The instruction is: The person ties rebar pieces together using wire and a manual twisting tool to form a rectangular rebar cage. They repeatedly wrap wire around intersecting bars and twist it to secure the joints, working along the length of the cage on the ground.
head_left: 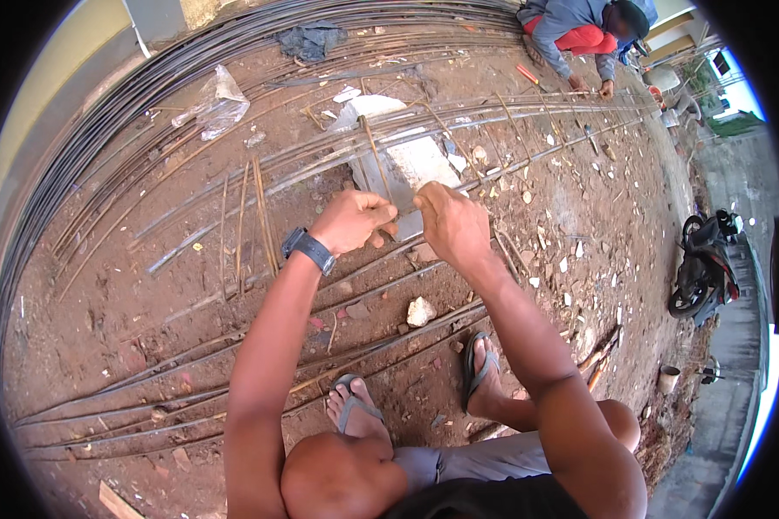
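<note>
Both of my hands meet over the near rod of a long steel rebar frame [528,163], just in front of a bent stirrup [375,154]. My left hand [355,223], below a dark wristwatch [310,249], has its fingers curled in a pinch. Close beside it, my right hand [452,227] is closed, knuckles up, thumb and forefinger pressed together near the rod. Whatever lies between the fingers of either hand is too small or hidden to make out. Under the frame lies a pale, broken slab [420,164]. Several loose stirrups [260,212] lean left of my left hand.
Dark rebar rods [86,143] curve along the left and far side. More rods [190,400] run near my sandalled feet [359,411]. A pale stone [421,312] lies between. A co-worker [571,35] crouches at the frame's far right end. A motorbike [705,268] stands right.
</note>
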Available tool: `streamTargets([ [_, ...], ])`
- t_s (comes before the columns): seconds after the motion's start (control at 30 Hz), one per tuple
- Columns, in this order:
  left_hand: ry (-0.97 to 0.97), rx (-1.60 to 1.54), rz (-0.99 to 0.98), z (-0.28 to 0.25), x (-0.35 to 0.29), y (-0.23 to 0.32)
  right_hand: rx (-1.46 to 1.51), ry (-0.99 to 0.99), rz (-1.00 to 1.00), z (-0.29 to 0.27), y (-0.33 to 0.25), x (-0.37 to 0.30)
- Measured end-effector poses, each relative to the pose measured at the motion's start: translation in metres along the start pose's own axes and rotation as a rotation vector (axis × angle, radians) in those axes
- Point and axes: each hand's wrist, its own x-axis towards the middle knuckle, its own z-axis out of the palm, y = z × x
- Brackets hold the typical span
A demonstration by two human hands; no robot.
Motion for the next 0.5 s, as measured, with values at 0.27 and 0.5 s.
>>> streamTargets([
  [0.27, 0.104, 0.098, 0.106, 0.003, 0.010, -0.002, 0.447, -0.093, 0.379, 0.060, 0.002, -0.032],
  [0.5, 0.129, 0.139, 0.087, -0.003, 0.008, -0.004, 2.033, -0.580, 0.802, 0.026, 0.019, -0.037],
])
